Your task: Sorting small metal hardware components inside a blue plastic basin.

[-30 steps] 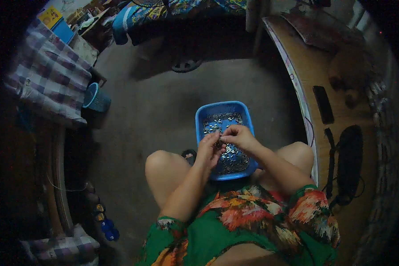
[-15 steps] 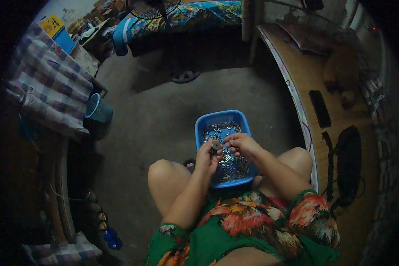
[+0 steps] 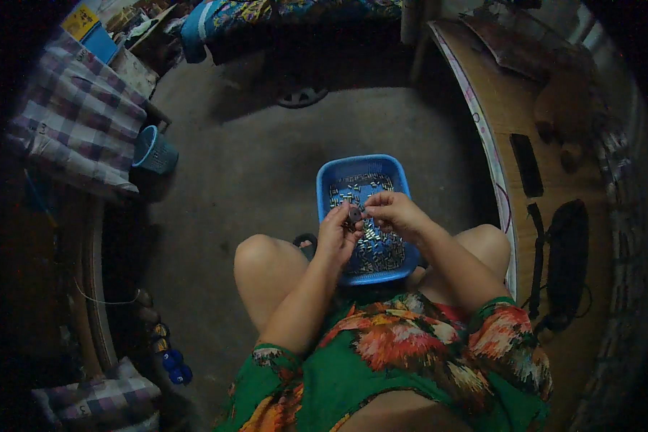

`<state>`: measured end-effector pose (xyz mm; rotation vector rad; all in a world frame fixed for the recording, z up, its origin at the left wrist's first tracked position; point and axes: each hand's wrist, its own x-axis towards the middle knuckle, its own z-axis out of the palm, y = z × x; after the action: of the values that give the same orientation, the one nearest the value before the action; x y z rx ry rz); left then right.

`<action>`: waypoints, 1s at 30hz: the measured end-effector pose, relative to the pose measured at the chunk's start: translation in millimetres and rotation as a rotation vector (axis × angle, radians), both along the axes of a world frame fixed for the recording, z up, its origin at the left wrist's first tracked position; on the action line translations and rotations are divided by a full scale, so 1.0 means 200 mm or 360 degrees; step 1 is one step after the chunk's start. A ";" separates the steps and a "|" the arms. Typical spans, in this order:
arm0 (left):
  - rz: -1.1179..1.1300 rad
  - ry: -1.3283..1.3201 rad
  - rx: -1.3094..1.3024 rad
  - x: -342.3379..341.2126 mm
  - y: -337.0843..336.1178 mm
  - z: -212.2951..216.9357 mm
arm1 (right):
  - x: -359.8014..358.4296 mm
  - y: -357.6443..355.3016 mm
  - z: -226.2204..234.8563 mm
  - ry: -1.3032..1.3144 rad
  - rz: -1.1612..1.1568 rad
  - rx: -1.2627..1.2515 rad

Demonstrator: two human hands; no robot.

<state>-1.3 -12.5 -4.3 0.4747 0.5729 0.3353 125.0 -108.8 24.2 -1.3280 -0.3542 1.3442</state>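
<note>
Since a moment ago both hands have lifted slightly over the blue basket (image 3: 329,189), my left hand (image 3: 336,237) pinching a small dark disc (image 3: 354,214) while my right hand (image 3: 396,212) fingers close beside it; I'd steady both before joining parts.

Home room (bed (image 3: 295,14), bare floor (image 3: 252,158))

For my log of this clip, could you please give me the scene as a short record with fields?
Setting: person seated, blue tray between the knees on the floor
Tray contents: many small metal pieces
Left hand: pinches a small dark disc over the tray
Right hand: fingertips meet the disc
Right side: wooden table
Left side: teal cup, plaid cloth
</note>
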 end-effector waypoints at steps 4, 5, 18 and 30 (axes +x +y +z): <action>-0.0016 0.0088 0.0012 0.00 -0.01 0.00 | 0.01 -0.01 0.00 0.0241 0.0021 -0.0035; -0.0032 0.0088 0.0013 0.00 -0.01 0.00 | 0.01 -0.01 -0.01 0.0209 0.0015 -0.0044; -0.0067 0.0176 0.0012 0.01 -0.02 0.02 | -0.01 0.00 -0.02 -0.0347 0.0079 -0.0097; -0.0141 0.0126 0.0056 0.00 -0.02 0.03 | -0.04 -0.01 0.00 -0.0310 0.0040 0.0283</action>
<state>-1.5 -16.9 2.1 0.5471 0.6215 0.2434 116.5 -111.4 24.9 -1.3105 -0.6110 1.1773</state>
